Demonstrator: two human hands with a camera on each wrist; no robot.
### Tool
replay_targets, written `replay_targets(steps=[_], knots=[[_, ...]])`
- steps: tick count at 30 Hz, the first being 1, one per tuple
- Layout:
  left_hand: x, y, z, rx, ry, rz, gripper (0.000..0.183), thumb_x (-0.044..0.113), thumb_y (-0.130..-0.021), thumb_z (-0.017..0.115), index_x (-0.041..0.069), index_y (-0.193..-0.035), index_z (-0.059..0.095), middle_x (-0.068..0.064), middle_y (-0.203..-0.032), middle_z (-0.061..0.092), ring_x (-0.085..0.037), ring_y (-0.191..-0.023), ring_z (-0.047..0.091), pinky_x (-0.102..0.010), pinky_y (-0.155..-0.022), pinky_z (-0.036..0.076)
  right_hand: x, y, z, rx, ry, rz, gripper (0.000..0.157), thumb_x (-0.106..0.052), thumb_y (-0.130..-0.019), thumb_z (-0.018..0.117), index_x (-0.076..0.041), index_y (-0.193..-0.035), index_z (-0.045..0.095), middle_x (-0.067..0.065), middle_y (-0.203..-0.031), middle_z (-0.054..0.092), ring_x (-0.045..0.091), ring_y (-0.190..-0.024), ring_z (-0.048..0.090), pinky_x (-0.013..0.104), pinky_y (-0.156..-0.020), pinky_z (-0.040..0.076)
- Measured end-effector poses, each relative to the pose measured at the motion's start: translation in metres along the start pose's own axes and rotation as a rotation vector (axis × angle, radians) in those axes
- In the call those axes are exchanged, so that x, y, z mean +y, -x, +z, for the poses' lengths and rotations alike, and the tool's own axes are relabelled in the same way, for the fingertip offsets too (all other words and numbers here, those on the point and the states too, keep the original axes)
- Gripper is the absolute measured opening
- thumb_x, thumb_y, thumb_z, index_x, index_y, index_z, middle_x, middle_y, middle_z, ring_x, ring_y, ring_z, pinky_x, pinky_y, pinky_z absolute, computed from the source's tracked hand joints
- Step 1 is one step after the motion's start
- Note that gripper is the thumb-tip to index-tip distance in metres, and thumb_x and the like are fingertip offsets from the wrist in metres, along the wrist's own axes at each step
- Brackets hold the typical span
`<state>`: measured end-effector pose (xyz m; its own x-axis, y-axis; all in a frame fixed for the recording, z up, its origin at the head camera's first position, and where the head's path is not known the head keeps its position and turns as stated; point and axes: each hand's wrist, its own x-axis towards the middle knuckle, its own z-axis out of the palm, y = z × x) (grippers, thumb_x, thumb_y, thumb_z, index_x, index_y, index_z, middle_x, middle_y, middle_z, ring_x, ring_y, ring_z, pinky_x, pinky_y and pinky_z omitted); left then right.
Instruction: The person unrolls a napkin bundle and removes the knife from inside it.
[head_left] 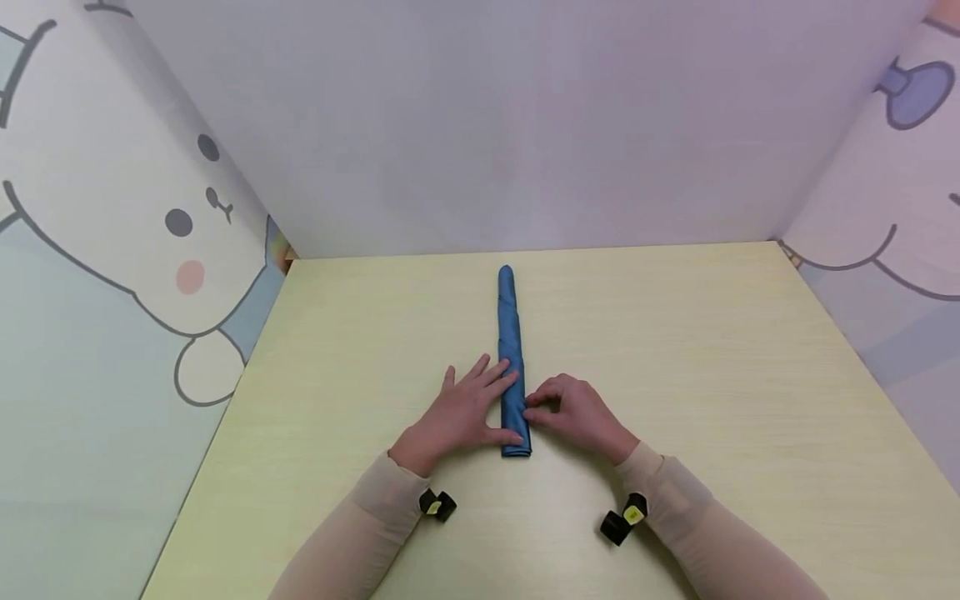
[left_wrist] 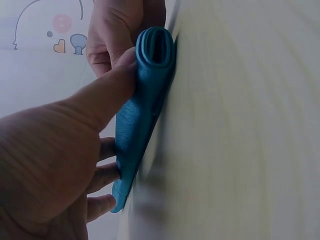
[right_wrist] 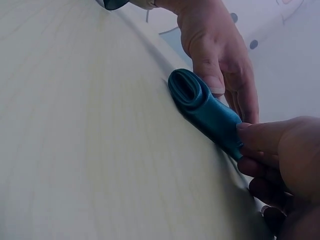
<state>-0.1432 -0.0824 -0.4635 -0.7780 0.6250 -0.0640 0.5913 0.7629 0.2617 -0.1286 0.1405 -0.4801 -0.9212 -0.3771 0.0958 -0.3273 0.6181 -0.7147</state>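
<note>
A blue cloth [head_left: 509, 329], rolled into a long, narrow tube, lies lengthwise on the table, its far end thinner than its near end. The coiled layers of the roll [left_wrist: 135, 120] show at its near end in both wrist views. My left hand [head_left: 465, 412] rests on the roll from the left, fingers spread, thumb near the close end and fingertips farther up. From the right, my right hand [head_left: 577, 414] pinches the roll's edge between thumb and forefinger; in the right wrist view its other fingers [right_wrist: 267, 190] are curled below.
The pale wood-grain table [head_left: 675, 350] stretches around the roll on both sides. A plain whitish panel [head_left: 525, 125] rises at its back edge. Side walls with cartoon drawings [head_left: 180, 250] flank it. A small black camera [head_left: 437, 505] sits on each wrist.
</note>
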Motion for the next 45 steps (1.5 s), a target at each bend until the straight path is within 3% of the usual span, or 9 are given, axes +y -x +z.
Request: replay_targets(steps=[15,22,28,40,45], knots=[[0.001,-0.001,0.0,-0.008,0.006,-0.01,0.1,0.079,-0.072,0.056,0.026,-0.152,0.031,0.003,-0.158,0.023,-0.026,-0.147,0.01,-0.072,-0.101,0.019,0.001,-0.006,-0.001,-0.059,-0.053,0.05,0.004,-0.026,-0.085,0.075,-0.023,-0.086,0.072,-0.015,-0.084,0.065,0.01,-0.083,0.055,0.033,-0.079,0.046],[0.002,0.0,-0.001,-0.009,0.012,-0.018,0.099,0.078,-0.072,0.058,0.025,-0.152,0.032,0.003,-0.158,0.022,-0.027,-0.147,0.01,-0.072,-0.101,0.019,-0.002,-0.006,-0.001,-0.084,-0.068,0.043,0.006,-0.022,-0.09,0.07,-0.021,-0.084,0.07,-0.013,-0.084,0.063,0.013,-0.085,0.053,0.036,-0.081,0.044],[0.002,-0.001,-0.001,-0.007,0.023,-0.027,0.099,0.078,-0.072,0.058,0.026,-0.152,0.032,0.004,-0.158,0.023,-0.025,-0.147,0.011,-0.072,-0.101,0.019,-0.001,-0.008,-0.002,-0.1,-0.06,0.072,0.005,-0.019,-0.092,0.067,-0.018,-0.088,0.07,-0.01,-0.086,0.063,0.014,-0.085,0.052,0.036,-0.082,0.044],[0.004,-0.001,-0.007,-0.011,0.042,-0.033,0.099,0.076,-0.072,0.06,0.025,-0.152,0.032,0.002,-0.158,0.023,-0.026,-0.146,0.013,-0.072,-0.101,0.02,-0.005,-0.011,-0.01,-0.137,-0.095,0.1,0.012,-0.02,-0.094,0.064,-0.011,-0.096,0.071,-0.005,-0.081,0.062,0.014,-0.075,0.053,0.03,-0.07,0.045],[0.004,-0.001,-0.005,-0.025,0.035,-0.033,0.099,0.077,-0.073,0.059,0.025,-0.153,0.031,0.002,-0.158,0.022,-0.026,-0.146,0.013,-0.071,-0.102,0.019,-0.003,-0.009,-0.009,-0.139,-0.101,0.111,0.012,-0.021,-0.092,0.067,-0.012,-0.099,0.072,-0.005,-0.087,0.066,0.013,-0.08,0.057,0.032,-0.076,0.048]])
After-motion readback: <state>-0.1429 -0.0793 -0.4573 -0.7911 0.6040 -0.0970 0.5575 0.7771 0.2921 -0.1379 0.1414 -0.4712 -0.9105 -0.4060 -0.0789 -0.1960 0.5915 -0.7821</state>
